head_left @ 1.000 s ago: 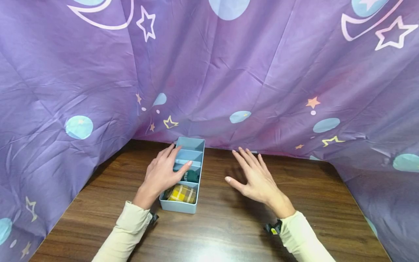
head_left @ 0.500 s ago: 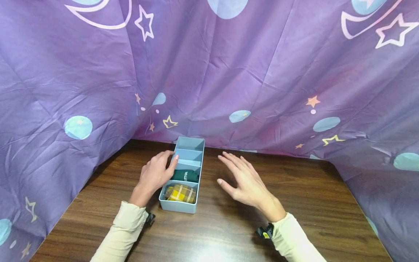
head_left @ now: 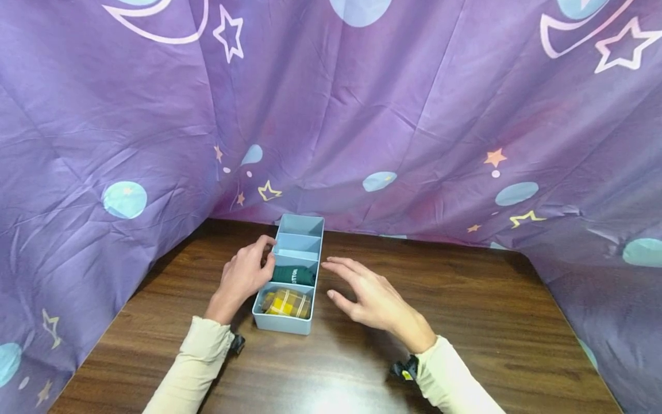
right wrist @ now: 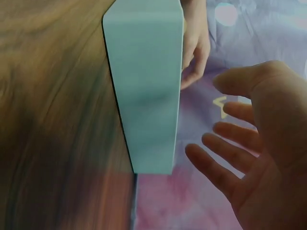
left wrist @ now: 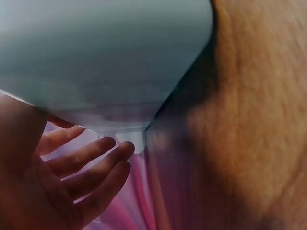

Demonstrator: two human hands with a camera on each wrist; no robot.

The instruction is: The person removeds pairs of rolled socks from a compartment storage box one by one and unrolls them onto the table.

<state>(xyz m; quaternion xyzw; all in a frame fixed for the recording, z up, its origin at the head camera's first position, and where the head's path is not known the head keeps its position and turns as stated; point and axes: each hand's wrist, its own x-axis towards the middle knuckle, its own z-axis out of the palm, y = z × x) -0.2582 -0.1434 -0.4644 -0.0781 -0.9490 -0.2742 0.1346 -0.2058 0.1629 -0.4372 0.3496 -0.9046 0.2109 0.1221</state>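
Observation:
A long light-blue box [head_left: 281,325] with several compartments in a row stands on the table. Its nearest compartment holds a yellow-and-brown plaid folded cloth item [head_left: 287,303]. Behind that lies a dark green rolled cloth item [head_left: 292,275] with white lettering. My left hand [head_left: 243,279] is at the box's left side, thumb and fingertips right at the rim; in the left wrist view its fingers [left wrist: 91,167] are loosely bent beside the outer wall. To the right of the box, my right hand [head_left: 380,302] holds nothing, its fingers loosely extended toward the right wall [right wrist: 144,96].
The two far compartments [head_left: 297,244] show bare blue walls. Brown wood-grain table [head_left: 491,322] extends to both sides and in front. A purple curtain [head_left: 414,144] with stars and moons hangs behind and along both sides, close to the box's far end.
My left hand has drawn back from over the box to its left rim, uncovering the green item. My right hand has moved left, close to the box's right side.

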